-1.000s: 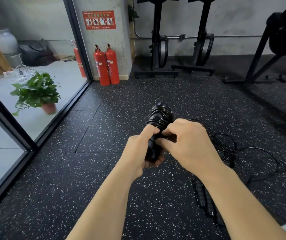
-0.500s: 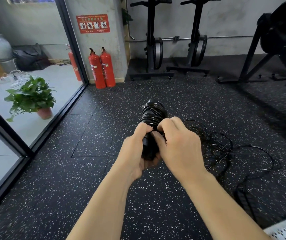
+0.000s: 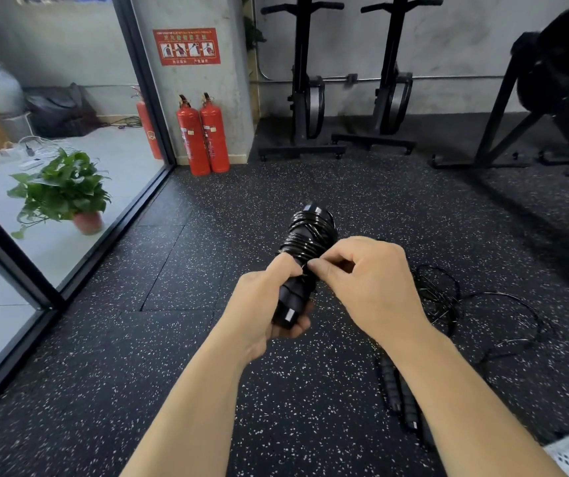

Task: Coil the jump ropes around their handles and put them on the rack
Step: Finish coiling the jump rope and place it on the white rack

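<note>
Presently, coiling is judged nearly complete: left hand [image 3: 262, 304] grips the paired jump-rope handles [image 3: 291, 297] above the rubber floor [image 3: 104, 339], right hand [image 3: 362, 280] pinches the last turn of the coil [image 3: 307, 235]; next, tuck it firmly before racking.

A red sign [image 3: 186, 46] is fixed to the pillar [image 3: 234, 98] at eleven o'clock, but its lettering cannot be read. Labels on the fire extinguishers [image 3: 191, 139] are likewise blurred
</note>
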`<control>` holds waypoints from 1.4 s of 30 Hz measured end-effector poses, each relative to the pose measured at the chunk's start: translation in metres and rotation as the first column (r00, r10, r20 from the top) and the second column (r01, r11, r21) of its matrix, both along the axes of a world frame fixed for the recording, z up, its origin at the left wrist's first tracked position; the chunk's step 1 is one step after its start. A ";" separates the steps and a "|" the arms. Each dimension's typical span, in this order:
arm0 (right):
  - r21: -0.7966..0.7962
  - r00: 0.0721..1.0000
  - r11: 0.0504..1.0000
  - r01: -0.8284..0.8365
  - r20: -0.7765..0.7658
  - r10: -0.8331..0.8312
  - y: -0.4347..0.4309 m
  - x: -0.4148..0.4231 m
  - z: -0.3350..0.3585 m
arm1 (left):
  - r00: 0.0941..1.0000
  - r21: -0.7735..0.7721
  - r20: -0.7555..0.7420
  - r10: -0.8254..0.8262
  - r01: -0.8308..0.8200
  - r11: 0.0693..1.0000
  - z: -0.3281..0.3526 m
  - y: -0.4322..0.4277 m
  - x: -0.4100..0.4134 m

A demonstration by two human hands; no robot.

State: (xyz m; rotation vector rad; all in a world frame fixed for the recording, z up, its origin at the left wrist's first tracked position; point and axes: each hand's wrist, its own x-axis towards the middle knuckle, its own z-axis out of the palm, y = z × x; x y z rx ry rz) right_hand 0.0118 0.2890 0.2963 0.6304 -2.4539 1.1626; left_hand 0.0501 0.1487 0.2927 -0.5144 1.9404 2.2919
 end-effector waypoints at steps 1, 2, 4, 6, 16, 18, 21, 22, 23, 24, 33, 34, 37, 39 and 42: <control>0.021 0.999 0.999 0.027 0.016 -0.027 0.000 0.001 0.000 | 1.000 -0.003 -0.008 0.005 -0.005 1.000 0.000 0.002 0.000; 0.049 0.999 0.998 0.047 0.018 -0.048 -0.001 0.002 0.001 | 1.000 -0.005 -0.014 0.014 -0.014 1.000 0.000 0.003 0.000; 0.106 0.997 0.992 0.072 0.025 -0.075 -0.001 0.003 0.003 | 0.999 -0.016 -0.021 0.036 -0.036 0.999 -0.001 0.005 -0.002; 0.150 0.995 0.986 0.076 0.055 -0.085 -0.002 0.005 0.004 | 0.998 -0.038 -0.036 0.055 -0.056 0.998 -0.002 0.007 -0.003; 0.094 0.988 0.995 0.044 0.143 -0.057 -0.003 0.006 0.003 | 0.997 -0.112 -0.067 0.043 -0.050 0.992 -0.004 0.010 -0.004; 0.063 0.987 0.997 0.044 0.150 -0.053 -0.004 0.005 0.002 | 0.998 -0.101 -0.056 0.036 -0.042 0.994 -0.003 0.010 -0.004; 0.038 0.990 0.999 0.016 0.141 -0.021 -0.005 0.004 0.000 | 1.000 -0.039 -0.007 0.020 -0.020 0.999 -0.002 0.009 -0.003; 0.031 0.990 1.000 0.007 0.144 -0.011 -0.005 0.004 -0.001 | 1.000 -0.018 0.008 0.011 -0.011 1.000 -0.001 0.008 -0.003; 0.028 0.989 1.000 -0.002 0.149 -0.002 -0.005 0.003 -0.002 | 1.000 -0.010 0.021 -0.004 0.004 1.000 -0.001 0.006 -0.003; 0.028 0.988 1.000 -0.012 0.155 0.008 -0.005 0.001 -0.003 | 0.999 -0.012 0.035 -0.022 0.022 1.000 -0.001 0.005 -0.002; 0.018 0.990 0.997 -0.078 0.117 0.075 0.000 -0.004 -0.002 | 0.985 0.136 0.119 -0.123 0.106 0.985 0.008 -0.004 0.004; -0.013 0.994 0.998 -0.054 0.099 0.055 0.001 -0.003 -0.003 | 0.984 0.160 0.121 -0.127 0.107 0.981 0.009 -0.003 0.003; -0.157 0.995 0.987 0.019 0.097 -0.004 0.000 -0.003 -0.008 | 0.983 0.220 0.125 -0.134 0.104 0.970 0.010 -0.001 0.001; -0.239 0.992 0.969 0.062 0.123 -0.033 -0.002 -0.003 -0.010 | 0.982 0.239 0.126 -0.139 0.106 0.965 0.010 0.001 0.000; -0.266 0.987 0.959 0.093 0.154 -0.053 -0.002 -0.003 -0.011 | 0.982 0.254 0.127 -0.137 0.102 0.962 0.009 0.002 -0.001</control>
